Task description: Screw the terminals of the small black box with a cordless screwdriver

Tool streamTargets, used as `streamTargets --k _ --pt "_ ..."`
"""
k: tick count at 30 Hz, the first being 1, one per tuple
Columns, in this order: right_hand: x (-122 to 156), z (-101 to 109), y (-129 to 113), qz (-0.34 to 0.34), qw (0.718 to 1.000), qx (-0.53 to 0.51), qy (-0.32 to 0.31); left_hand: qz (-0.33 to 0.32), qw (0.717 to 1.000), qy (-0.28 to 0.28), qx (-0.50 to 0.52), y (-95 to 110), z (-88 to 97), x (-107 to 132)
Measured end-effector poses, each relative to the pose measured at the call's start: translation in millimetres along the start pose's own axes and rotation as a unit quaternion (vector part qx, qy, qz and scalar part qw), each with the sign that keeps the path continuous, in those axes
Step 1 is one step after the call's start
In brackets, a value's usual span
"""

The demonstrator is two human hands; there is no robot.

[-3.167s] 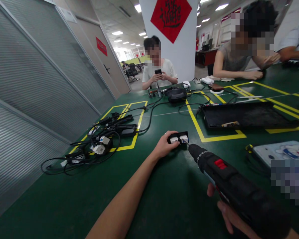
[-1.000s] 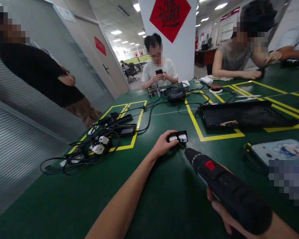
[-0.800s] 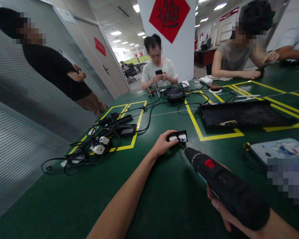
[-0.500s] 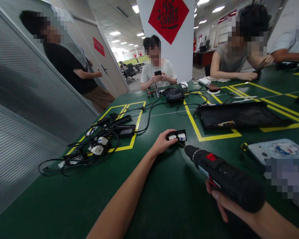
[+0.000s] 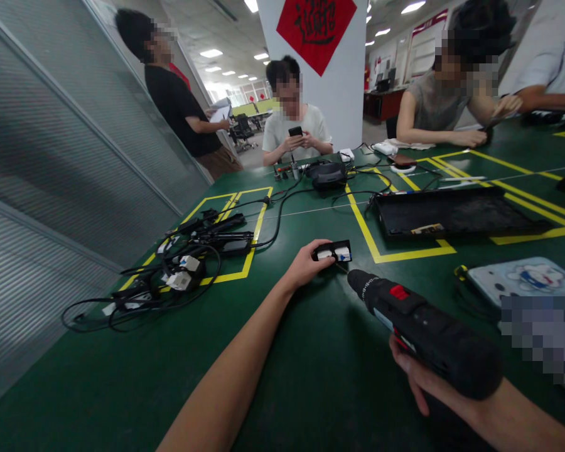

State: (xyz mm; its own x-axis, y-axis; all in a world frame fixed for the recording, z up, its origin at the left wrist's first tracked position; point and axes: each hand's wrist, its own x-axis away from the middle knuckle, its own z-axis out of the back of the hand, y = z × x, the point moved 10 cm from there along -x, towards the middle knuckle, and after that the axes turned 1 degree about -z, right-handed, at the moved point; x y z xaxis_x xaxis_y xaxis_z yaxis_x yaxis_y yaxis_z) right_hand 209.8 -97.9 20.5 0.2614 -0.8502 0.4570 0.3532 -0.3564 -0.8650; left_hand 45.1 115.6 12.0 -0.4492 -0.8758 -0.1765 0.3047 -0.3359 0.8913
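My left hand is closed on the left end of a small black case with white pieces inside, near the middle of the green table. The fingers behind the case are partly hidden. My right hand grips the handle of a black cordless drill with a red switch on top. The drill points away and to the left. Its thin bit reaches the near edge of the case; whether it touches a screw is too small to tell.
Tangled cables and white plugs lie on the left. A long black tray sits at the right, beyond a blue patterned case. A black device with cables rests farther back. Several people are around the table, one holding a phone.
The view has shifted slightly. The standing person at the left appears farther right, with papers now visible in hand. My hands, the drill and the small case keep nearly the same placement.
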Motion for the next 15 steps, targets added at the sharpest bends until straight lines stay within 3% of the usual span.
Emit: streamTargets --k 4,10,15 --pt "-1.9 -3.2 -2.6 0.031 0.999 -0.020 -0.029 0.002 1.000 -0.003 0.005 -1.4 -1.2 0.0" --pt "-0.2 -0.5 -8.2 0.037 0.998 -0.055 -0.001 0.002 1.000 -0.004 0.013 -4.1 -2.1 -0.8" --pt "0.5 5.5 1.1 -0.007 0.999 0.031 0.036 0.001 1.000 0.000 -0.002 -4.4 -0.4 -0.9"
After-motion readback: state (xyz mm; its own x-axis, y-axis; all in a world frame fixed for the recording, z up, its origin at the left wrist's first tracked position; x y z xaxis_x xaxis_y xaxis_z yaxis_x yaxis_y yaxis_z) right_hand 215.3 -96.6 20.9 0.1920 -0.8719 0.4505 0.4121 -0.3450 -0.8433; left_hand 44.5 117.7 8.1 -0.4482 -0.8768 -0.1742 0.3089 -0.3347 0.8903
